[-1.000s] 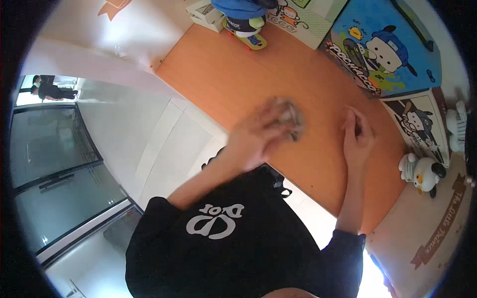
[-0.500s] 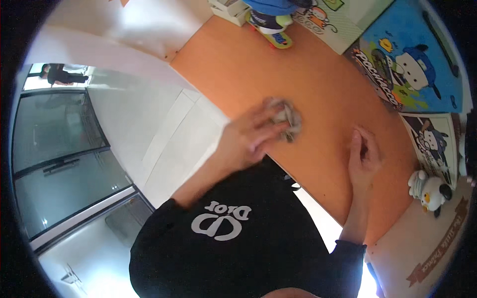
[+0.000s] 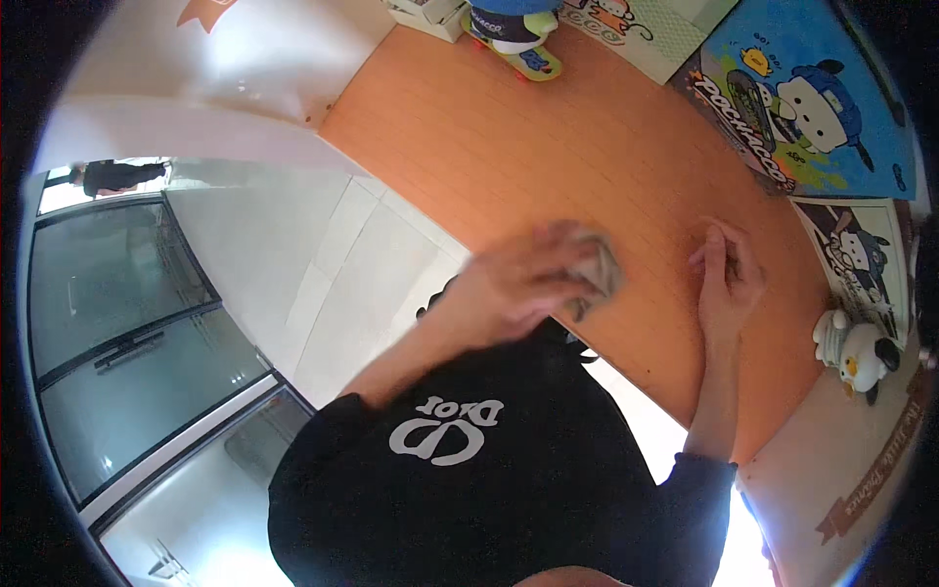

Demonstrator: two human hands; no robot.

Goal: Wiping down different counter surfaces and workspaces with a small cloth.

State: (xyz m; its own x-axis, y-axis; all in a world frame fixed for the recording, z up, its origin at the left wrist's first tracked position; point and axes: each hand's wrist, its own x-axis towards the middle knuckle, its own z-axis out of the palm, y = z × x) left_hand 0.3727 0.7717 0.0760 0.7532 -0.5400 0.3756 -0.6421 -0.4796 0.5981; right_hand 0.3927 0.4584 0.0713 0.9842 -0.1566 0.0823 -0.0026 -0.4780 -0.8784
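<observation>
My left hand point(image 3: 514, 284), smeared by motion, is closed on a crumpled greyish cloth point(image 3: 605, 269). The cloth is at the orange-brown wooden desktop point(image 3: 509, 166), not far from its near edge; whether it touches the surface I cannot tell. To the right, my right hand point(image 3: 734, 279) rests on the wood with its fingers loosely curled in, and nothing shows in it.
A toy figure on a skateboard point(image 3: 533, 64) stands at the far edge beside a white box point(image 3: 430, 15). On the right are a blue cartoon picture point(image 3: 831, 108), a smaller cartoon card point(image 3: 861, 254) and a white dog figurine point(image 3: 861, 352). Glass doors point(image 3: 127, 264) stand left.
My left hand has moved right and a little nearer with the cloth still in it. My right hand stays about where it was on the desktop. The whole view has shifted slightly.
</observation>
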